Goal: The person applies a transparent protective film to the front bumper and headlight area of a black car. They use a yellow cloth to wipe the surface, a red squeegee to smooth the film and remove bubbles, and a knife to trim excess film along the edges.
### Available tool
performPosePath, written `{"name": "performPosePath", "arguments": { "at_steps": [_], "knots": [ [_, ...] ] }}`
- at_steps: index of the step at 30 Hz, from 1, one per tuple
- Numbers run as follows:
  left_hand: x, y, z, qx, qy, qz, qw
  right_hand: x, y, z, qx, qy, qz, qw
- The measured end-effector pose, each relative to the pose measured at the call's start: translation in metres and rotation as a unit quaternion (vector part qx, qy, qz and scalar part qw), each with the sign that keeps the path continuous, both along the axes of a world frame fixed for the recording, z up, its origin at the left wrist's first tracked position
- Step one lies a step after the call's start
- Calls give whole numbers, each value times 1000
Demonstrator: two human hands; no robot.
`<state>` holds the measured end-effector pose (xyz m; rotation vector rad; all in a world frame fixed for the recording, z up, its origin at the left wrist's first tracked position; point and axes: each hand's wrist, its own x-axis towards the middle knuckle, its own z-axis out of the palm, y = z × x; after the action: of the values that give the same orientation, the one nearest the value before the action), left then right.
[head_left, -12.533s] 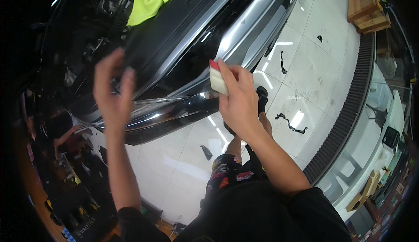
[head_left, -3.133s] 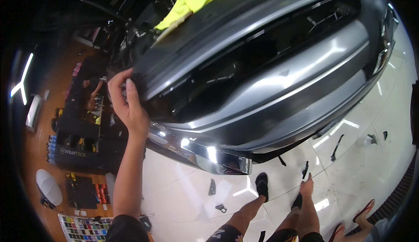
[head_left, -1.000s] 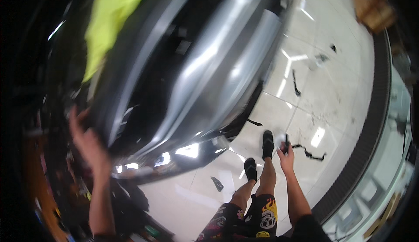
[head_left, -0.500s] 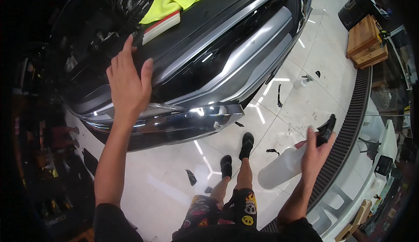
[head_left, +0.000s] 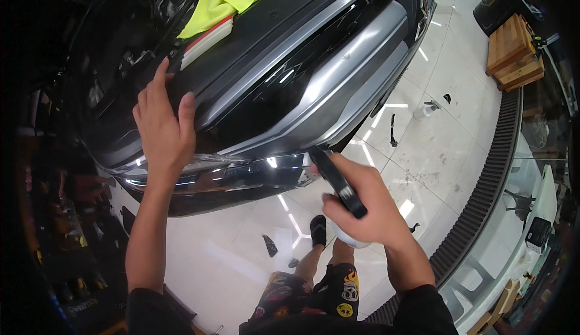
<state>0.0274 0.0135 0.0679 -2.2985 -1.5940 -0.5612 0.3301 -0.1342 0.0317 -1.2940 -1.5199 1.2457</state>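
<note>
My right hand (head_left: 371, 205) is wrapped round the neck of a spray bottle (head_left: 339, 181). Its black trigger head points at the front corner of a dark car (head_left: 296, 111), and the hand hides most of the white body. At the car's front, my left hand (head_left: 163, 123) is spread with nothing in it, over the edge near the headlight; whether it touches cannot be told. Just beyond its fingertips lies a white squeegee-like blade (head_left: 208, 42) with a red edge. A bright yellow cloth (head_left: 232, 0) is draped behind that blade.
Dark scraps, one a thin strip (head_left: 393, 131), lie on the tiled floor (head_left: 435, 154). A second spray bottle (head_left: 426, 109) stands there. To the right are a dark floor grate (head_left: 483, 214), a wooden box (head_left: 513, 51) and a white table (head_left: 538, 208).
My right hand has swung up and left with the spray bottle, from over the floor to the car's front corner. The left hand appears slightly lower and further left in the picture.
</note>
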Motion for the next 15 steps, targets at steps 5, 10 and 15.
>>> {"name": "performPosePath", "arguments": {
  "at_steps": [5, 10, 15],
  "knots": [
    [2, 0, 7, -7, 8, 4, 1000, 5, 42, -23, 36, 7, -102, 994],
    [-2, 2, 10, -11, 16, 0, 1000, 62, 18, -63, -29, 155, -322, 934],
    [-7, 4, 7, -4, 12, 18, 1000, 113, -32, -301, -56, 56, -483, 872]
  ]
}}
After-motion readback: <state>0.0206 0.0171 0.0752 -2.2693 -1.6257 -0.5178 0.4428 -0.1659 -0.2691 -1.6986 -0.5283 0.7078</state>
